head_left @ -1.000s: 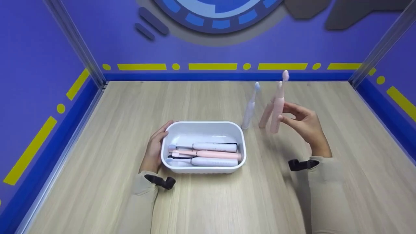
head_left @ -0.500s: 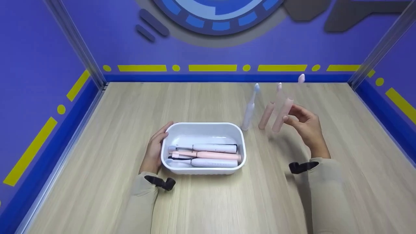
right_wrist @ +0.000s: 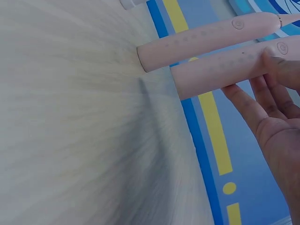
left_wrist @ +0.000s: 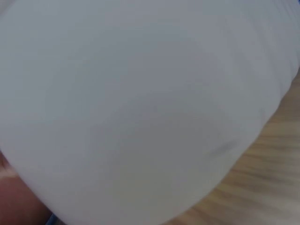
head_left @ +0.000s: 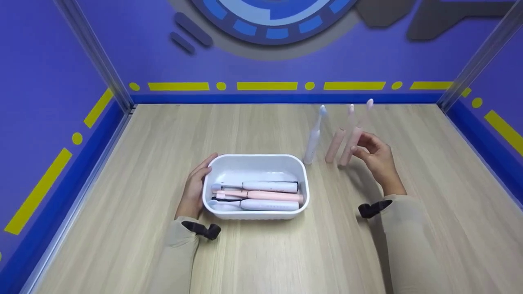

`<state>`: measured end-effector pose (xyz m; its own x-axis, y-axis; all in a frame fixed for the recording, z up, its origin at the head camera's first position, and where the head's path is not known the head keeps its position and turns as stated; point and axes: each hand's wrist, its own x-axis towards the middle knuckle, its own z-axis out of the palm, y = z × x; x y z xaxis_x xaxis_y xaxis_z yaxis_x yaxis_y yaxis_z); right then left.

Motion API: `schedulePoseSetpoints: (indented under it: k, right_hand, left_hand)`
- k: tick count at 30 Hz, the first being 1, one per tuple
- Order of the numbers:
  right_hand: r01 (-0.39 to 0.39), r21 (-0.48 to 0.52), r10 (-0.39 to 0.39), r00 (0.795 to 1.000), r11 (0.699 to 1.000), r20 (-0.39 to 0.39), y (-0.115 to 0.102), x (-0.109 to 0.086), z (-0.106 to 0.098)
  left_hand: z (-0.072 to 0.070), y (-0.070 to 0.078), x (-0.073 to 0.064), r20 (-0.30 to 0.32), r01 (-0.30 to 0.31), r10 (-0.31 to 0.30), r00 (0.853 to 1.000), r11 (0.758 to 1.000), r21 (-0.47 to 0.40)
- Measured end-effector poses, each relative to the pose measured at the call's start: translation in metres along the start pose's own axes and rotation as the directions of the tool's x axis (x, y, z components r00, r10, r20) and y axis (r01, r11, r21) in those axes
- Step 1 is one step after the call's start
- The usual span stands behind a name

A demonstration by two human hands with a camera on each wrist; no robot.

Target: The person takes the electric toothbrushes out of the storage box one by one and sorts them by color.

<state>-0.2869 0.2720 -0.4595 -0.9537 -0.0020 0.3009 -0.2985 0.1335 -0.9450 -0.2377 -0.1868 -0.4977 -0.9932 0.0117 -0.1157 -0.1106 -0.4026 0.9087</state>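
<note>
I pinch a smooth, round pink toothbrush [head_left: 352, 145] in my right hand [head_left: 379, 162], between the shiny white tub [head_left: 257, 165] and the right edge of the desk [head_left: 261, 257]. A second pink toothbrush [head_left: 335, 145] stands just beside it. My left hand [head_left: 192, 190] lies with its fingers along the tub's left side. My brush's thin neck is blurry, and I can't tell if its bottom touches the desk.

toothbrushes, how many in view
6 clearly: a white toothbrush and a pink one standing right of the tub, another pink one in the right hand; inside, a back white one, a third pink one, a front white one. Others may be hidden.
</note>
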Motion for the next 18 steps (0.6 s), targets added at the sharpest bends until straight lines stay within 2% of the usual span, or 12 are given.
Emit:
schedulePoseSetpoints:
  k: [10,18]
  right_hand:
    - [-0.014,-0.019,0.015,1.0,1.0,0.019,0.008,0.002,0.003]
    - [-0.002,-0.079,0.004,1.0,0.997,0.028,0.012,0.003,0.006]
  left_hand:
    - [0.0,0.001,-0.001,0.004,0.011,-0.011,1.0,1.0,-0.007]
    - [-0.001,0.0,-0.001,0.004,0.006,-0.006,1.0,1.0,-0.02]
